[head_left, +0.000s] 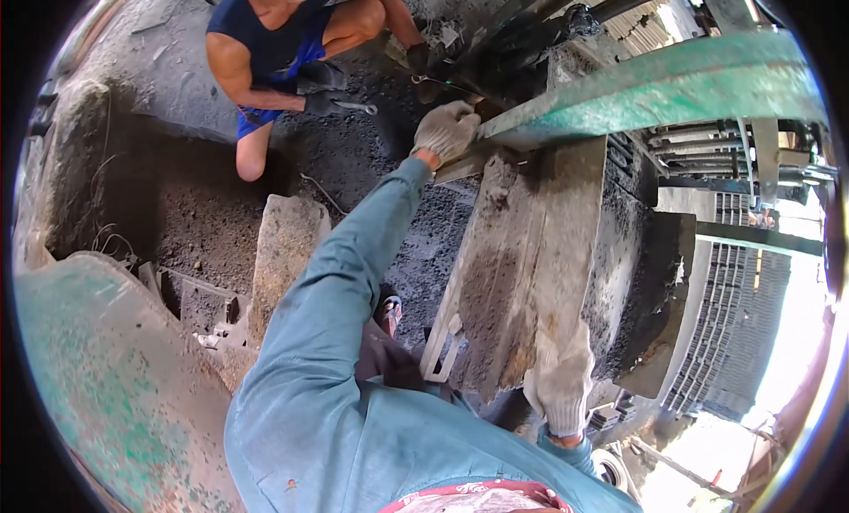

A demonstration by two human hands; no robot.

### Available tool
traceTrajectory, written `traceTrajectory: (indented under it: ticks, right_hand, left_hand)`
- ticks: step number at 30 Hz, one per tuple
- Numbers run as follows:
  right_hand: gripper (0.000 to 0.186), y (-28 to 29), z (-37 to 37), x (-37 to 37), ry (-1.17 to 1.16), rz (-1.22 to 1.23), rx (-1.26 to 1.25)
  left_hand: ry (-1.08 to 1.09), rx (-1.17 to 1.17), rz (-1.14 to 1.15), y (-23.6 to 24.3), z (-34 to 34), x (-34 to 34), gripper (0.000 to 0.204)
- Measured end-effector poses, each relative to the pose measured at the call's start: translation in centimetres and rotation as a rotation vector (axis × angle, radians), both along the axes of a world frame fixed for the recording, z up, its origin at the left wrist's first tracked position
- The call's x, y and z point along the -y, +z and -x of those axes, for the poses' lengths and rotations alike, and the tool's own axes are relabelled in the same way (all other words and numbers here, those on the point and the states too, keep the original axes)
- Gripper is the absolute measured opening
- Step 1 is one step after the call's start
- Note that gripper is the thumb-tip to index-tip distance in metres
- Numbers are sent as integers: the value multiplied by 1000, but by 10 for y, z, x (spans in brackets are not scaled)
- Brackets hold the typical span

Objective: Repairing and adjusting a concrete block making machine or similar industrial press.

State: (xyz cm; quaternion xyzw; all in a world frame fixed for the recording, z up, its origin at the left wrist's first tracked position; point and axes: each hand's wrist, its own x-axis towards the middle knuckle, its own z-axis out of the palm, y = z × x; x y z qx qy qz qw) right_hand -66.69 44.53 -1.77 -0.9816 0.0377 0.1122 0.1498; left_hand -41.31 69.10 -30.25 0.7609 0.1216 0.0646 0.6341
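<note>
My left hand (445, 131), in a pale knitted glove, is closed at the near end of a green metal beam (654, 93); the curled fingers hide what they hold. Below the beam, a dirt-caked metal trough (539, 239) slopes toward me. My right hand (562, 380), gloved too, lies on the lower edge of the trough, fingers stretched along its surface. Across from me a kneeling person (274, 44) in dark gloves holds a wrench (358, 108) in one hand. Their other hand reaches to the dark machinery beside the beam, close to my left hand.
A large curved panel with worn green paint (115, 380) stands at the left. Next to my left arm is a rough stone block (287, 248). A dark pit with loose black grit (212, 212) lies behind it. Metal bars and racks (716, 292) fill the right side.
</note>
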Motion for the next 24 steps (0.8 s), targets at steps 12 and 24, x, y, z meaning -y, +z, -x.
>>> traceTrajectory:
  ticks: [12,24]
  right_hand:
    - [37,-17,5,20,88,167,-3]
    - [40,-12,-1,10,190,189,-68]
  left_hand:
    - [-309,-117,-118,-59,-125,33,40]
    - [-62,-54,263,-89,-84,31,40]
